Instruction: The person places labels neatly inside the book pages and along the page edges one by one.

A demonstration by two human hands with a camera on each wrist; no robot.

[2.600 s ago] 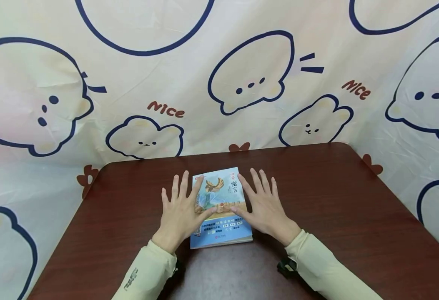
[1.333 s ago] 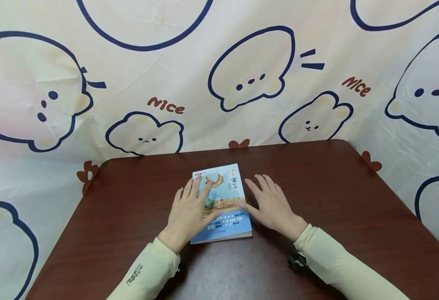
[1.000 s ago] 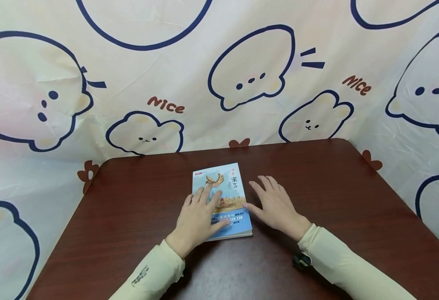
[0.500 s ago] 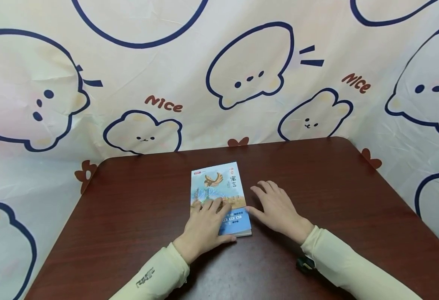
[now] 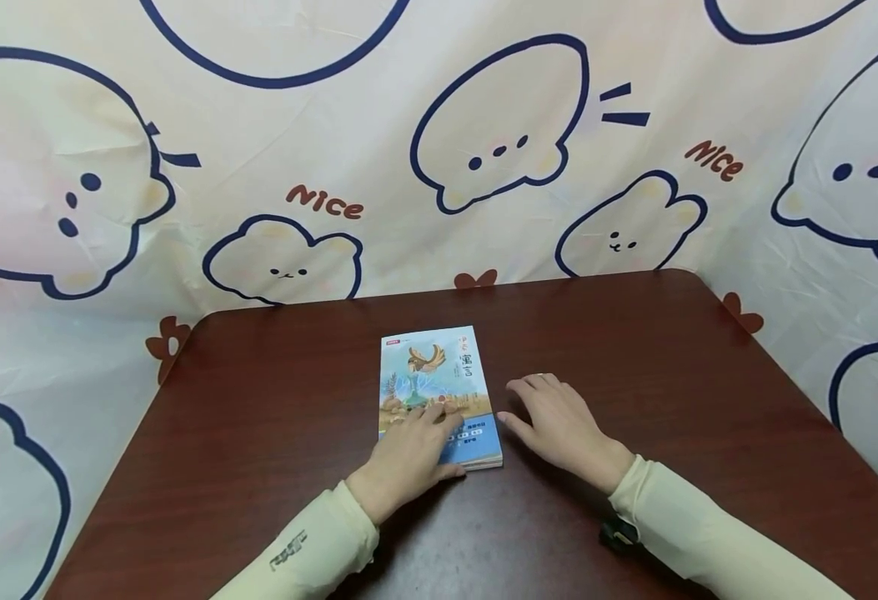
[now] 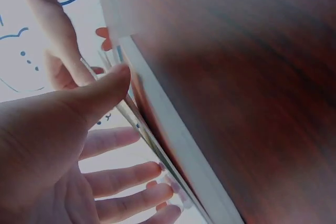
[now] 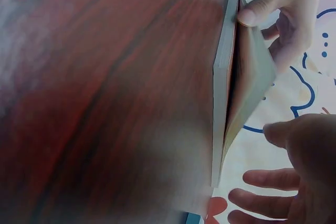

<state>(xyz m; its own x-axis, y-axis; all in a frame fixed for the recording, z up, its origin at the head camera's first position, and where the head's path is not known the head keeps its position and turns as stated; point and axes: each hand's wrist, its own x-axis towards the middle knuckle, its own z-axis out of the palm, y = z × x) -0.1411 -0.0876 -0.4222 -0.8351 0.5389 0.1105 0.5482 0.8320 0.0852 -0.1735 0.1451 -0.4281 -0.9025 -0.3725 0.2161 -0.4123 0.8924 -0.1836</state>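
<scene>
A thin paperback book (image 5: 431,358) with a light blue picture cover lies on the dark brown table, in front of the person. My left hand (image 5: 404,462) is at its near edge, fingers over the lower cover and thumb at the page edges. Both wrist views show the front cover and perhaps some pages (image 7: 254,77) raised from the page block (image 7: 220,108), pinched between the left thumb (image 6: 113,85) and fingers. Just off the book's right edge is my right hand (image 5: 562,425), fingers relaxed and slightly bent, holding nothing.
The brown table (image 5: 273,383) has rounded far corners. Behind it and at both sides hangs a pale cloth (image 5: 378,150) printed with cartoon outlines. A dark device (image 5: 619,533) sits under the right sleeve's cuff.
My left hand has slid down the cover to the book's near edge, and its thumb now catches the lifted cover there. The right hand has drawn off the cover to the right.
</scene>
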